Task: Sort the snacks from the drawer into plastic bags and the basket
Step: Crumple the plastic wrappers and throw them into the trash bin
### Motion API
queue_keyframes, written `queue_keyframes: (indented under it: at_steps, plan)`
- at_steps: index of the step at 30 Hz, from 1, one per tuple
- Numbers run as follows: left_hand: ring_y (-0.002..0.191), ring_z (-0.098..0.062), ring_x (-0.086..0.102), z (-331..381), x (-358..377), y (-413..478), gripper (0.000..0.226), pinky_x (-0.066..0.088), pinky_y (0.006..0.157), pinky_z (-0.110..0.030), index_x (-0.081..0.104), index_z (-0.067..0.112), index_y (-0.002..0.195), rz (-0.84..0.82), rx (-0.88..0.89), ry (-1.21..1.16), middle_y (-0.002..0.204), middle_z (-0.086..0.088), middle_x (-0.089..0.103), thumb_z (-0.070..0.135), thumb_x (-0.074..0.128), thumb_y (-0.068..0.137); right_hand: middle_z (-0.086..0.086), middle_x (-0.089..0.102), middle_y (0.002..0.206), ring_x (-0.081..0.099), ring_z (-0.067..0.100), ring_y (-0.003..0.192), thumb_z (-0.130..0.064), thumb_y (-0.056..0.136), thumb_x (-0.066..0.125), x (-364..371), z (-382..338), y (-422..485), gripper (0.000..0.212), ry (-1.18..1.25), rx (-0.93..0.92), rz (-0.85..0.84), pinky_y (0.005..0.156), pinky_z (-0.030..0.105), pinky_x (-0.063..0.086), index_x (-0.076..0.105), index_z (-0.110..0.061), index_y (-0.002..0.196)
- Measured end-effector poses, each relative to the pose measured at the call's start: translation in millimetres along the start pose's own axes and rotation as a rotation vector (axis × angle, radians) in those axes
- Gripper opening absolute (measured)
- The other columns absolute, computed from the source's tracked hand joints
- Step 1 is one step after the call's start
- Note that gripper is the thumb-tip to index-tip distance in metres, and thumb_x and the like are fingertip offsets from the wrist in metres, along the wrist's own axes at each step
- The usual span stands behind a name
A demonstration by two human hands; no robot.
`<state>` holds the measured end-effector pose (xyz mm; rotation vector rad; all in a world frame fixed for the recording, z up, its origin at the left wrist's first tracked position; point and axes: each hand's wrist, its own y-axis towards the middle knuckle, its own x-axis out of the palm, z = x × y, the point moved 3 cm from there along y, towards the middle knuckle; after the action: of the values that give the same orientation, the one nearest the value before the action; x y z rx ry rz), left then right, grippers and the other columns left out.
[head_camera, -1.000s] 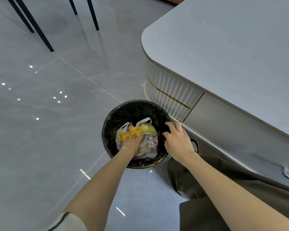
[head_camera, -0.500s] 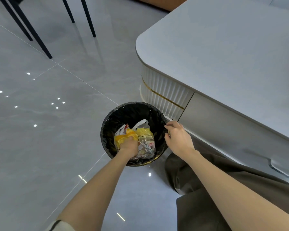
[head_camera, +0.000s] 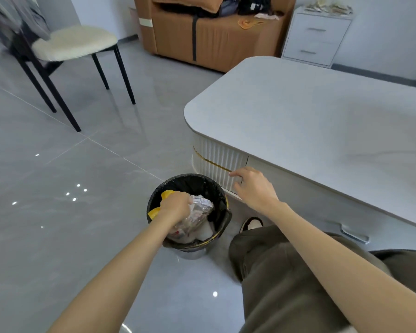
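A round black-lined basket stands on the floor beside the grey table. My left hand reaches into it and grips a clear plastic bag of snacks; a yellow packet shows behind the fingers. More white and clear wrapping lies deeper in the basket. My right hand hovers above the basket's right rim, in front of the table's ribbed side, fingers loosely spread and holding nothing. The closed drawer front with a metal handle runs along the table's side on the right.
The grey table top fills the right side. A chair with black legs stands at far left. A brown sofa and a white drawer cabinet line the back wall. My trouser leg and shoe sit right of the basket.
My right hand has let go of the basket rim and lifted up toward the table's side. My left hand has raised the bag slightly. The view has tilted up, showing the room.
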<state>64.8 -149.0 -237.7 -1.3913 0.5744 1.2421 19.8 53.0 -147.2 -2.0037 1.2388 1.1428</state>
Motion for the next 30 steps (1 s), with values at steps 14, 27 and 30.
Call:
queue_keyframes:
  at_steps: [14,27,30]
  plan:
    - [0.128,-0.027,0.044,-16.2,72.6,20.1,0.062,0.038,0.106,-0.033,0.029,0.016,0.148,-0.194,0.131,-0.106,0.141,-0.007,0.044,0.012,0.057,0.092,0.002,0.052,0.137,0.054,0.021,0.118,-0.016,0.098,0.049,77.7,-2.4,7.0,0.037,-0.049,-0.072,-0.388,0.094,0.028,0.047,0.054,-0.020,0.135]
    - [0.143,-0.034,0.019,-42.5,138.6,92.2,0.109,0.029,0.113,-0.045,0.005,0.025,0.152,-0.528,-0.020,-0.045,0.157,-0.011,0.014,0.038,0.080,0.074,0.016,0.048,0.138,0.048,0.034,0.124,-0.005,0.097,0.040,213.4,29.4,55.0,0.037,-0.623,-0.140,-0.995,0.095,0.039,0.044,0.047,-0.001,0.133]
    - [0.144,-0.035,0.014,-53.1,153.5,98.8,0.093,0.026,0.115,-0.043,0.002,0.029,0.152,-0.575,-0.042,-0.037,0.159,-0.009,0.002,0.033,0.067,0.087,0.016,0.024,0.155,0.028,0.036,0.140,-0.013,0.101,0.038,223.6,32.1,58.0,0.053,-0.761,-0.219,-1.079,0.109,0.043,0.032,0.022,-0.003,0.150]
